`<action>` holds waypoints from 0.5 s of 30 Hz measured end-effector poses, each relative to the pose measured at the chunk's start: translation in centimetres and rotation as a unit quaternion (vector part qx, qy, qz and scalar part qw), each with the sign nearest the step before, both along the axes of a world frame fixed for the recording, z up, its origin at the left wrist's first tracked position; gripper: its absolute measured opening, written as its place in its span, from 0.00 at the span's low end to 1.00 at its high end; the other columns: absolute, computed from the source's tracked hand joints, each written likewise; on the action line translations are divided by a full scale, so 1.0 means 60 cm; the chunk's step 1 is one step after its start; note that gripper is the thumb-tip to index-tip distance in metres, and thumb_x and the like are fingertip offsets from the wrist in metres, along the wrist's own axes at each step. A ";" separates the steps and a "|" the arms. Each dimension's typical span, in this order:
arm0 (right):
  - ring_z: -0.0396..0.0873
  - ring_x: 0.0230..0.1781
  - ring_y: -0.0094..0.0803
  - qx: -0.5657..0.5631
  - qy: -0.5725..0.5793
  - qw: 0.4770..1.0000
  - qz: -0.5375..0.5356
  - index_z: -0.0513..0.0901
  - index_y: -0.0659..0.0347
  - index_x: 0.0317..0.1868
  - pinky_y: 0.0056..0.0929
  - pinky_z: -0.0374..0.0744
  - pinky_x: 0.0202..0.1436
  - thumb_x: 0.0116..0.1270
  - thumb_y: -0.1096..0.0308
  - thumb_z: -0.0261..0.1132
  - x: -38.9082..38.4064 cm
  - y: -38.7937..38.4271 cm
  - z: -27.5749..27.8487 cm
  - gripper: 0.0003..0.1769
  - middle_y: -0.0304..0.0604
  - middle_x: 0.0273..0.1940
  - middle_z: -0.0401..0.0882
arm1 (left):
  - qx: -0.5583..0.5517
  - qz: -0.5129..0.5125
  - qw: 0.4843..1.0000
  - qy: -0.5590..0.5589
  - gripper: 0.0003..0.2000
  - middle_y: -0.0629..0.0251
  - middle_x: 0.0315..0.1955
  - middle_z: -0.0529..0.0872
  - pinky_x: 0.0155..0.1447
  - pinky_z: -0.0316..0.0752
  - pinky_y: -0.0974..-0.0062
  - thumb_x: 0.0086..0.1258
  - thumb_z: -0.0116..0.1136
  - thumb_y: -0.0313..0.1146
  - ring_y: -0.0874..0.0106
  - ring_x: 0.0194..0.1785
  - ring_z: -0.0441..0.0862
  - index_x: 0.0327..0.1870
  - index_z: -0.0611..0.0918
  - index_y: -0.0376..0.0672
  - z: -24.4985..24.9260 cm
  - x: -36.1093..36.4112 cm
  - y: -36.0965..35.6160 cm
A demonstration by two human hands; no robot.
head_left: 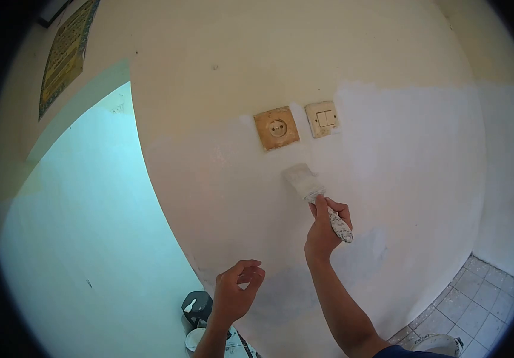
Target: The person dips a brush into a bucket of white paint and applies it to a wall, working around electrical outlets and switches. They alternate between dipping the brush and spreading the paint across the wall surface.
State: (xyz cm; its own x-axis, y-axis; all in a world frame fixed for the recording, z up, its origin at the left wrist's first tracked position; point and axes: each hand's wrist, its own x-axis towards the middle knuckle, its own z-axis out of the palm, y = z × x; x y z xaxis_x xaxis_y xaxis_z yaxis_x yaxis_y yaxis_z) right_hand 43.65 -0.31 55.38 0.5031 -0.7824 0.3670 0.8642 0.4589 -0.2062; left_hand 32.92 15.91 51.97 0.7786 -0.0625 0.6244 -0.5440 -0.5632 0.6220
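Note:
My right hand (324, 234) is closed around the speckled handle of a wide paintbrush (332, 222). The pale bristles point up and to the left, against or very close to the wall (239, 197), just below a brownish power socket (276, 128). A cream light switch (322, 119) sits to the right of the socket. Lower down and to the left, my left hand (237, 291) is raised in front of the wall, fingers loosely curled and thumb apart, with nothing in it.
White paint covers the lower wall; yellowish wall shows above. An arched opening (90, 209) lies to the left, with a dark container (197, 307) near its base. At bottom right, a white bucket (437, 344) stands on the tiled floor (472, 301).

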 end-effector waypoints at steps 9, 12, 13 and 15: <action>0.80 0.37 0.26 -0.019 0.025 0.999 -0.015 0.76 0.67 0.32 0.23 0.82 0.40 0.63 0.77 0.68 0.038 0.029 0.008 0.07 0.43 0.31 0.79 | -0.002 0.003 1.000 0.008 0.11 0.60 0.36 0.88 0.54 0.79 0.71 0.69 0.62 0.31 0.71 0.44 0.86 0.48 0.82 0.36 -0.002 -0.003 0.000; 0.80 0.36 0.25 0.006 -0.010 1.000 -0.007 0.75 0.68 0.31 0.24 0.83 0.42 0.64 0.76 0.68 0.007 0.013 0.015 0.08 0.43 0.31 0.79 | -0.004 0.015 1.000 0.014 0.11 0.59 0.36 0.88 0.54 0.79 0.71 0.69 0.62 0.31 0.71 0.44 0.86 0.48 0.82 0.36 -0.001 -0.011 0.013; 0.80 0.34 0.25 -0.005 -0.011 1.000 -0.004 0.74 0.68 0.31 0.25 0.84 0.43 0.64 0.76 0.68 0.001 0.017 0.017 0.09 0.45 0.32 0.79 | -0.007 0.017 1.000 0.014 0.11 0.59 0.36 0.88 0.54 0.79 0.70 0.69 0.61 0.31 0.71 0.44 0.86 0.48 0.82 0.36 -0.002 -0.010 0.019; 0.80 0.33 0.25 -0.054 -0.011 0.998 -0.002 0.74 0.68 0.31 0.25 0.84 0.41 0.64 0.76 0.68 0.014 0.036 0.017 0.09 0.45 0.33 0.79 | -0.007 0.017 1.000 0.013 0.11 0.59 0.37 0.88 0.54 0.79 0.70 0.69 0.61 0.31 0.70 0.44 0.86 0.48 0.82 0.36 -0.006 -0.008 0.022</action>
State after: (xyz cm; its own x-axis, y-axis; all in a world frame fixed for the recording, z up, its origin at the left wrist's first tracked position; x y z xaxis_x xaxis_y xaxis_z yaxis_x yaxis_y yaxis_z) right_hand 44.51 1.83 56.42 0.4898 -0.7399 0.4612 0.8715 0.4306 -0.2347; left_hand 32.42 17.25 51.60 0.7966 -0.0276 0.6039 -0.5081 -0.5718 0.6441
